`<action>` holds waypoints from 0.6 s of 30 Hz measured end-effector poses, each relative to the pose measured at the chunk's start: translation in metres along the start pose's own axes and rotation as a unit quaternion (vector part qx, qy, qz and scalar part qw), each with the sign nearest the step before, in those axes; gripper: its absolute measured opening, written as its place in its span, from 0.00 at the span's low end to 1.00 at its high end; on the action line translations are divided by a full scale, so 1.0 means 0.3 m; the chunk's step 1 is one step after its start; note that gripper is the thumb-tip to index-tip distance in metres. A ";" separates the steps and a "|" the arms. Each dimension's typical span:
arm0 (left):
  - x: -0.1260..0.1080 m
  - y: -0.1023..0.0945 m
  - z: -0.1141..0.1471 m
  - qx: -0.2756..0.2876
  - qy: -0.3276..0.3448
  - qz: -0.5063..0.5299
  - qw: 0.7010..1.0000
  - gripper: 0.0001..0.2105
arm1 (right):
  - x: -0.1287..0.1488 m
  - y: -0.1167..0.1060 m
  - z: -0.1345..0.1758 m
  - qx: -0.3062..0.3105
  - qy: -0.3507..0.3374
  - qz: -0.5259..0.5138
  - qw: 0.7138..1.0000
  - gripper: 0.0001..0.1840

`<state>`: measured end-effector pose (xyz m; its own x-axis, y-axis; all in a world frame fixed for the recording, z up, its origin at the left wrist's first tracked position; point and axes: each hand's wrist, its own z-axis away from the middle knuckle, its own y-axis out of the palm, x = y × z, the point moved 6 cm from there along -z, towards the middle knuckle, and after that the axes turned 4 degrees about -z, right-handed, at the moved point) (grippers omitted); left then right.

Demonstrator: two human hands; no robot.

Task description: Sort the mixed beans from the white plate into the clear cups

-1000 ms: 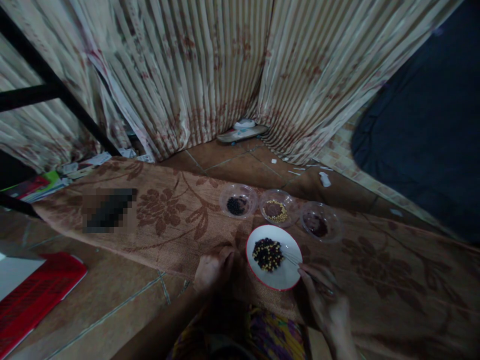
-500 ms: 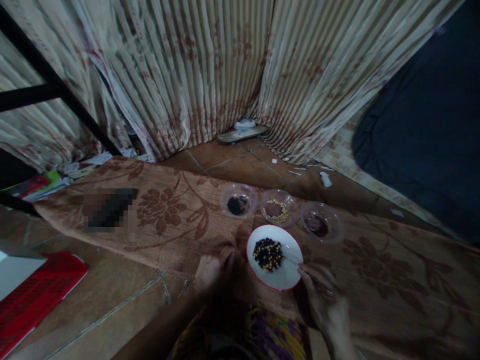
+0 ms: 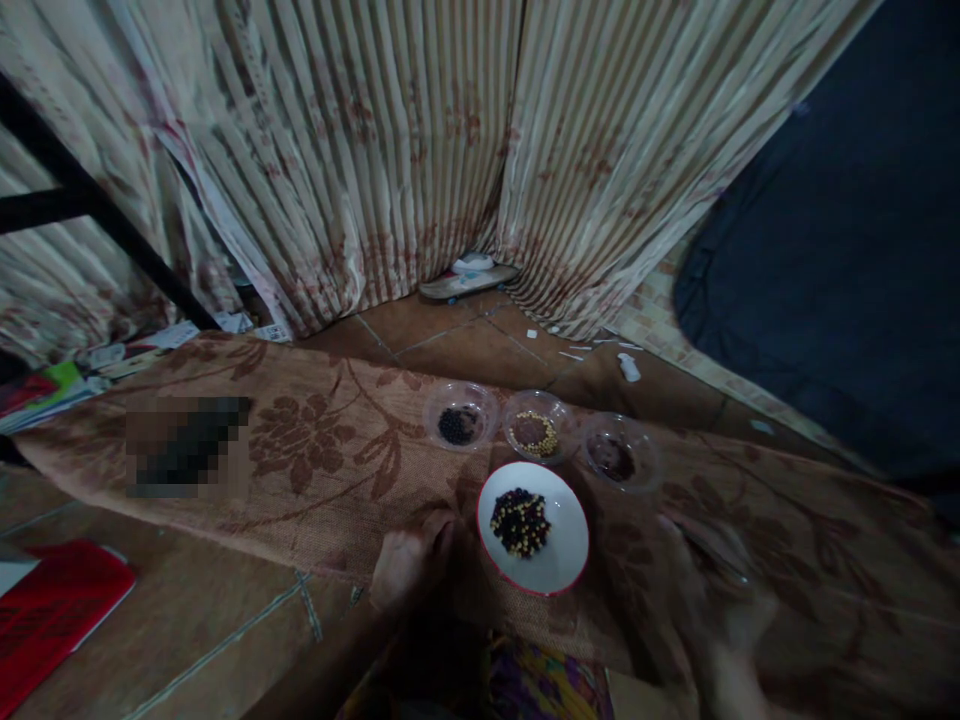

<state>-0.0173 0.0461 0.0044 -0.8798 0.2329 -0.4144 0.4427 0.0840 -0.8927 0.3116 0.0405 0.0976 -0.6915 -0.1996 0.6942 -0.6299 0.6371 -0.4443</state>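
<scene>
A white bowl (image 3: 566, 535) with a red rim stands on the brown cloth, with a heap of mixed dark and pale yellow beans (image 3: 521, 522) on its left side. To the right of the bowl is my right hand (image 3: 712, 590), smeared by motion and closed on a thin metal tool that looks like tweezers (image 3: 716, 550). My left hand (image 3: 411, 562) rests in a loose fist on the cloth, left of the bowl, with nothing visible in it. Behind the bowl stand three clear plastic cups: one with black beans (image 3: 455, 426), one with yellow beans (image 3: 544, 437), one with dark reddish beans (image 3: 619, 460).
A blurred-out dark object (image 3: 191, 445) lies on the cloth (image 3: 322, 520) at the left. Beyond the cloth's far edge are a tiled floor, a skateboard (image 3: 469, 283) and striped curtains (image 3: 420, 150). A red item (image 3: 67, 610) lies on the floor at lower left.
My right hand has moved right, taking the tweezers out of the bowl and away from it. My left hand stays beside the bowl. The view has shifted slightly.
</scene>
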 end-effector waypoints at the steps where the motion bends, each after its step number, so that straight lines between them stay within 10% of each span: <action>1: 0.001 0.000 -0.001 0.001 0.000 -0.002 1.000 0.10 | -0.016 -0.011 -0.033 -0.026 -0.007 0.000 1.000 0.17; 9: 0.000 -0.006 0.003 0.001 -0.008 -0.005 1.000 0.12 | -0.061 -0.011 -0.048 -0.073 0.045 -0.045 0.995 0.19; 18: 0.006 0.008 0.000 -0.012 0.001 -0.003 1.000 0.10 | -0.041 0.073 0.189 0.170 0.188 -0.099 0.962 0.16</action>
<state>-0.0178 0.0467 0.0015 -0.8823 0.2343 -0.4082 0.4412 0.1096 -0.8907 0.2863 0.0147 0.0472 -0.4094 0.0316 0.9118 -0.8595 0.3219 -0.3970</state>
